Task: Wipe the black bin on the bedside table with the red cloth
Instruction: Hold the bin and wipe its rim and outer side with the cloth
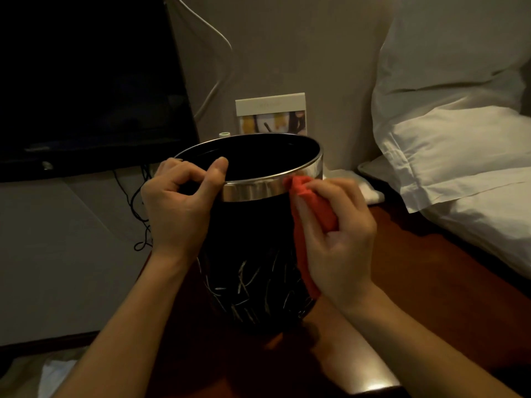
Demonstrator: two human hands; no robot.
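The bin (253, 239) stands upright on the worktop (402, 282), with a card (271, 113) propped behind it against the wall. Pillows (459, 139) lie to its right. The left hand (178, 205) is on its left rim, the right hand (339, 234) presses the cloth (310, 208) against its right side.

Black bin (253, 254) standing upright on bedside table (402, 282), mouth open and facing up. Shiny silver band ringing rim; pale scratch-like streaks marking lower body. Red cloth (311, 208) lying bunched against bin's right side, top edge touching silver band, tail hanging down along black wall.
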